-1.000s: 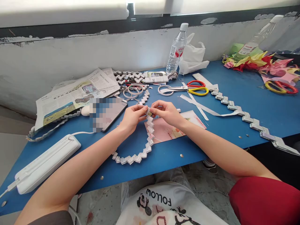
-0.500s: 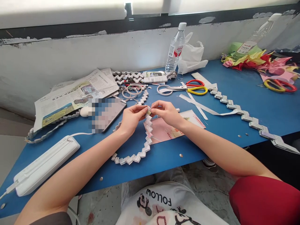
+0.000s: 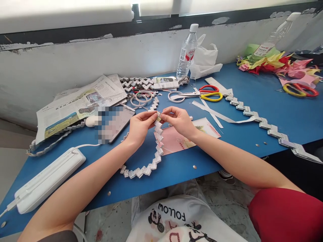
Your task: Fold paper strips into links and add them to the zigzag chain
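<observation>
A zigzag chain of folded paper (image 3: 152, 166) curves over the blue table, and its upper part is raised between my two hands. My left hand (image 3: 141, 126) pinches the chain from the left, thumb and fingers together. From the right, my right hand (image 3: 178, 121) closes its thumb and fingertips on the same spot. Under and beside my right hand lies a pink and white printed sheet (image 3: 174, 143). Scissors (image 3: 196, 94) with red and yellow handles rest behind my hands, beside rolls of tape (image 3: 143, 98).
Newspapers (image 3: 83, 101), a phone (image 3: 121, 122) and a white power strip (image 3: 52, 179) are at the left. A water bottle (image 3: 187, 53) stands at the back. Another paper chain (image 3: 264, 123), paper strips (image 3: 217, 114) and colourful folded paper (image 3: 277, 64) are at the right.
My fingertips have shifted slightly at the chain, and my left thumb lies more visibly over it. Both hands remain on it. The whole view has moved a little.
</observation>
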`<action>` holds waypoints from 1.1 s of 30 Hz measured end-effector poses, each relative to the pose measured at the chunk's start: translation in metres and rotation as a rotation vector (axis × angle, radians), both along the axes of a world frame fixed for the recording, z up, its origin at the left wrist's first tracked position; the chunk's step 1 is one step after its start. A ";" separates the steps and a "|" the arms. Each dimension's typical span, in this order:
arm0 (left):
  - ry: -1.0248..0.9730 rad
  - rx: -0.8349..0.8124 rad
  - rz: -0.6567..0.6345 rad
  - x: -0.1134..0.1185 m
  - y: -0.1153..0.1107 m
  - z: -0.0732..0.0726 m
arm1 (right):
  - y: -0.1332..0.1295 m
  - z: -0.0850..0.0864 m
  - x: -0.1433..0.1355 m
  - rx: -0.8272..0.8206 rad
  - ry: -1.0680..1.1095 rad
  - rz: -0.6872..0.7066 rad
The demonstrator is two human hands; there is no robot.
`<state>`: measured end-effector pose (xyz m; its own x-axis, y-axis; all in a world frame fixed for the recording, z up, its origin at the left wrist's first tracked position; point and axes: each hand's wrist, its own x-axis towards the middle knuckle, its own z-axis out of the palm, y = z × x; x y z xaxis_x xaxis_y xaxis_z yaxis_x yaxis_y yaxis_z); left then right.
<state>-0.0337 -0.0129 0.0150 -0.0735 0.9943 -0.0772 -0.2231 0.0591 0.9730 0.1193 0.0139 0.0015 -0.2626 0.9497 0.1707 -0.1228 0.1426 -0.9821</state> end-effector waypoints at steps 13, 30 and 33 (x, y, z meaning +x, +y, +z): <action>0.169 0.070 0.026 0.002 -0.004 -0.010 | 0.000 0.005 0.004 -0.111 -0.102 0.018; 0.250 0.314 -0.005 0.003 -0.022 0.021 | 0.003 -0.006 0.012 0.649 -0.150 -0.148; 0.354 0.368 -0.033 0.001 -0.028 0.022 | 0.002 -0.006 0.016 0.696 -0.192 -0.159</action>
<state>-0.0328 -0.0405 0.0367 -0.0002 0.9532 0.3022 0.1197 -0.3000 0.9464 0.1349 0.0159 -0.0042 -0.2171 0.6675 0.7123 0.1164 0.7422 -0.6600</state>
